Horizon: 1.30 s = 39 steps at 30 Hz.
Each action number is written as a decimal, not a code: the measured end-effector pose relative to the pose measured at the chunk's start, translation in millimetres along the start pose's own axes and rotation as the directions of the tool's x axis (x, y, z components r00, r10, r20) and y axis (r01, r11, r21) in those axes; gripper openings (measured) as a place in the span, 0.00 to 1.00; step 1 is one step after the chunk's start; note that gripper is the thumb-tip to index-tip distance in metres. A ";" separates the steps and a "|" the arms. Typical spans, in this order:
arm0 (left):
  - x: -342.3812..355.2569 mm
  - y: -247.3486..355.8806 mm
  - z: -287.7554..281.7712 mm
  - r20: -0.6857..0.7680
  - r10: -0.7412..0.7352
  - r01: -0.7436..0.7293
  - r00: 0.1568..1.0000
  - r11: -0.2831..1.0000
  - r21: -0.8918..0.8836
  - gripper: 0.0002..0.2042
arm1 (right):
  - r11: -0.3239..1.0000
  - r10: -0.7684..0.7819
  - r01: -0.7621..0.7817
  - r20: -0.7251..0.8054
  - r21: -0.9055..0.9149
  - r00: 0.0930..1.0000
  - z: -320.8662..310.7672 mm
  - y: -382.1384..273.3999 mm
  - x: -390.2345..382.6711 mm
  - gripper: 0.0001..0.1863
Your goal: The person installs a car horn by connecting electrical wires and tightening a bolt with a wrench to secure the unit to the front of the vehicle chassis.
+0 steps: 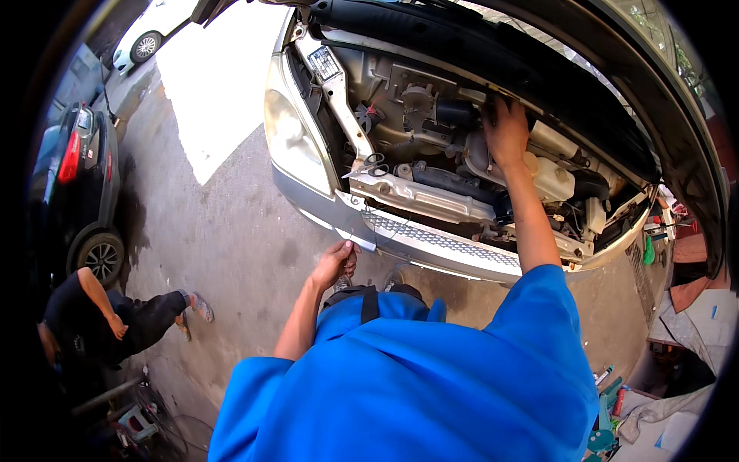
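1. Right hand: inside the engine bay, toward its rear edge; fingers bent downward among the parts. Grasping, pressing or merely resting: cannot tell.
2. Black cylindrical part: in the rear half of the bay, immediately left of the right fingers. Long axis roughly left to right, near end toward those fingers. Right hand the nearer; left well apart, in front of the vehicle.
3. Left hand: outside the bay, at the lower edge of the front bumper. Fingers curled, thumb drawn in against them; too small to tell whether clenched on anything or touching the bumper.
4. Scissors, black-handled: lying on the front crossmember, between the two hands.
5. Pale reservoir: in the bay, just right of the right forearm.
6. Hidden: right fingertips, partly, behind the hand; bay parts beneath the right forearm.
7. Cut off: raised bonnet, by the dark lens rim; seated person at lower left, partly lost in the same dark border.
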State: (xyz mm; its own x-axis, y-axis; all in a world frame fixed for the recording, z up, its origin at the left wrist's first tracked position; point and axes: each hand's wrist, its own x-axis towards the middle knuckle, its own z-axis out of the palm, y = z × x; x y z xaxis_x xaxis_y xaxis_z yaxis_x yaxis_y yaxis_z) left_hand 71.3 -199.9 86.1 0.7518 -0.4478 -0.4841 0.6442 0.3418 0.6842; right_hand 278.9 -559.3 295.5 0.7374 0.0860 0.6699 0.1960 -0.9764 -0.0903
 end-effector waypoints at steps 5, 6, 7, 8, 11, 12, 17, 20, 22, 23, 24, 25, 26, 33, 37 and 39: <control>-3.4 17.7 20.9 0.123 0.038 -0.038 0.992 0.999 -0.002 0.16 | 0.674 -0.116 -0.395 0.617 0.625 0.779 4.2 -113.6 -116.3 0.13; -5.2 23.6 26.1 0.136 0.037 -0.038 0.990 0.999 0.010 0.15 | 0.607 -0.139 -0.497 0.698 0.620 0.702 5.7 -133.4 -138.9 0.14; -7.4 29.8 31.3 0.152 0.033 -0.037 0.988 0.999 0.025 0.15 | 0.522 -0.182 -0.538 0.703 0.662 0.688 10.4 -146.9 -160.1 0.15; -9.7 34.0 33.1 0.166 0.028 -0.035 0.986 0.999 0.041 0.15 | 0.355 -0.224 -0.646 0.733 0.675 0.643 18.7 -155.5 -178.4 0.16; -10.2 36.7 29.7 0.179 0.021 -0.028 0.984 0.999 0.037 0.15 | 0.229 -0.207 -0.749 0.783 0.622 0.587 22.7 -174.9 -198.0 0.15; -11.2 38.2 28.7 0.187 0.010 -0.024 0.982 0.997 0.073 0.15 | 0.245 -0.180 -0.740 0.780 0.626 0.600 19.9 -178.4 -198.4 0.14; -24.7 49.5 23.9 0.204 -0.108 0.055 0.973 0.967 0.249 0.16 | 0.468 -0.196 -0.651 0.789 0.597 0.583 4.3 -170.7 -198.6 0.11; -30.1 51.5 23.9 0.201 -0.163 0.090 0.966 0.939 0.333 0.16 | 0.474 -0.109 -0.704 0.829 0.529 0.549 -6.3 -170.8 -222.1 0.10; -31.9 48.4 28.9 0.155 -0.124 0.043 0.980 0.894 0.445 0.15 | 0.381 -0.039 -0.778 0.849 0.500 0.527 -12.9 -172.9 -242.1 0.09; -30.7 46.3 32.6 0.140 -0.107 0.022 0.984 0.864 0.502 0.14 | 0.286 -0.005 -0.826 0.863 0.486 0.506 -11.8 -169.8 -256.8 0.09; -30.9 42.1 34.2 0.155 -0.074 -0.025 0.985 0.832 0.554 0.14 | 0.186 0.018 -0.863 0.877 0.469 0.480 -17.0 -172.0 -259.6 0.09; -30.1 37.6 35.4 0.173 -0.041 -0.073 0.984 0.795 0.602 0.14 | 0.064 0.032 -0.910 0.910 0.410 0.413 -24.8 -170.6 -261.3 0.08; -30.0 33.9 34.4 0.194 -0.009 -0.120 0.981 0.754 0.646 0.14 | 0.023 0.060 -0.921 0.919 0.389 0.390 -30.3 -171.7 -263.3 0.08; -32.9 38.8 27.4 0.255 -0.081 -0.102 0.964 0.770 0.630 0.15 | -0.364 0.327 -0.860 0.914 0.357 0.241 -54.8 -172.6 -280.1 0.05; -40.8 49.6 -4.2 0.218 -0.164 0.050 0.962 0.891 0.451 0.15 | -0.157 0.539 -0.861 0.772 0.485 0.337 -60.0 -162.7 -280.2 0.06; -42.9 48.5 1.3 0.241 -0.183 0.045 0.953 0.873 0.487 0.15 | 0.162 0.502 -0.843 0.693 0.512 0.518 -59.3 -174.5 -274.0 0.09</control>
State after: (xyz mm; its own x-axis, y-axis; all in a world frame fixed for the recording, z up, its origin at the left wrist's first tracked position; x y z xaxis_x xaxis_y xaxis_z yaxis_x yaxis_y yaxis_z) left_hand 70.1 -165.2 140.8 0.5650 -0.6881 -0.4553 0.5270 -0.1237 0.8408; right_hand 4.3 -424.2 171.3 0.9280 -0.3083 -0.2093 -0.2589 -0.1295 -0.9572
